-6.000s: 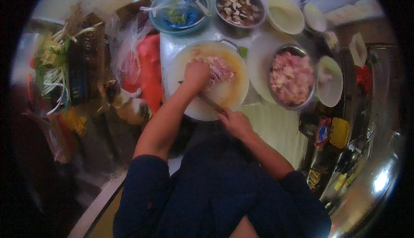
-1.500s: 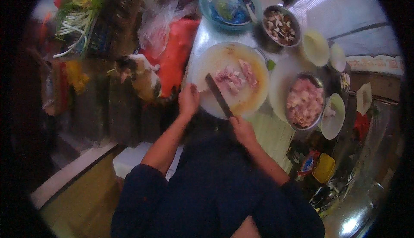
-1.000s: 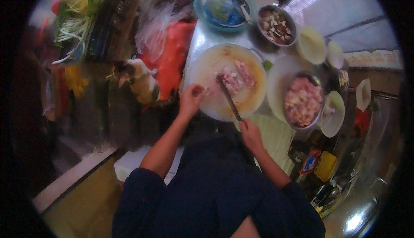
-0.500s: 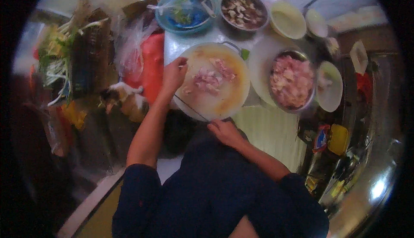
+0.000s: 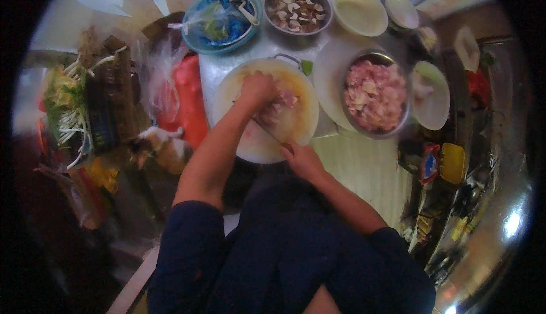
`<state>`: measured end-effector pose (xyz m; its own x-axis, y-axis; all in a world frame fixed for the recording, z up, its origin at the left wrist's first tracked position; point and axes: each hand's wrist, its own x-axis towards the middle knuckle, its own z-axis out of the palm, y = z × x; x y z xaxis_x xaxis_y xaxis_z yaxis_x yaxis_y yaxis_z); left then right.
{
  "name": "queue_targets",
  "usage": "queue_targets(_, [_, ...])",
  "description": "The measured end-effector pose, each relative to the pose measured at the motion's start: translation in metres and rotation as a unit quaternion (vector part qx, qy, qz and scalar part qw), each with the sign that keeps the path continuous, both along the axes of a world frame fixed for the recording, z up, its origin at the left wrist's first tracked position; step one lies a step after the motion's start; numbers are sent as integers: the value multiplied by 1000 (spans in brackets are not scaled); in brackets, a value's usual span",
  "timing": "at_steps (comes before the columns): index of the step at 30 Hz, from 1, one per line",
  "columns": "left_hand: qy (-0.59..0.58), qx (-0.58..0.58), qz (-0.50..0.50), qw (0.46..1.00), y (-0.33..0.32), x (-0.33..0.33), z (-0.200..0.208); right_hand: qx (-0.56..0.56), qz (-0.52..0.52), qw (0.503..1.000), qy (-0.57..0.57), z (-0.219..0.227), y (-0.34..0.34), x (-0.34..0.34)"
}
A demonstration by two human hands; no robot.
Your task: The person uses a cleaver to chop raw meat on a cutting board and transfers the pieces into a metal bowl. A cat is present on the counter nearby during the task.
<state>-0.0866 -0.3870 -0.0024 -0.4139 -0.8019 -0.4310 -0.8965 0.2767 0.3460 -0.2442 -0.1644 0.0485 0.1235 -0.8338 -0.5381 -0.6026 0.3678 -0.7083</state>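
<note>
My left hand (image 5: pixel 259 92) reaches over a round, pale cutting board (image 5: pixel 298 125), its fingers curled down on raw meat. Pink pieces of meat (image 5: pixel 289 99) show to the right of the fingers; the fingertips themselves are hidden. At the near right edge of the board, my right hand (image 5: pixel 303 159) is closed round the handle of a knife (image 5: pixel 268 131). The blade slants up and left across the board, its far end close beneath my left hand. Right of the board, a metal bowl (image 5: pixel 381 136) holds a heap of raw, cut meat (image 5: pixel 375 95).
Behind the board stand a blue-green basin (image 5: pixel 190 40), a metal bowl of sliced mushrooms (image 5: pixel 296 11) and a pale yellow bowl (image 5: pixel 358 12). A red bag (image 5: pixel 190 100) borders the board's left. A cat (image 5: pixel 170 149) is below it, near green onions (image 5: pixel 77 120).
My left hand has moved right, from the board's left edge onto the meat. The knife blade has swung from the near edge in over the board. The view has shifted slightly.
</note>
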Motion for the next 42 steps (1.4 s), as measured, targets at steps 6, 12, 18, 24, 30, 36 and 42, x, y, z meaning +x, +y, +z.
queue_targets(6, [185,37,33,981,20,2,27,15,-1,1000,-3,-10,0,-6])
queue_targets(12, [344,63,165,922,62,35,80,133,-64,982,-120,-38,-12,-24])
queue_targets(18, [442,186,453,752,133,129,35,233,-166,923,-258,-40,-4,-24])
queue_targets(24, [345,154,574,726,184,163,-35,95,-51,991,-85,-11,-16,3])
queue_targets(30, [384,148,591,694,196,165,-54,-129,17,987,-94,51,-2,26])
queue_targets(36, [431,170,602,650,193,165,-53,-108,71,991,-37,7,-10,56])
queue_targets(42, [422,181,582,672,185,161,-31,-7,31,999,22,-15,-9,20])
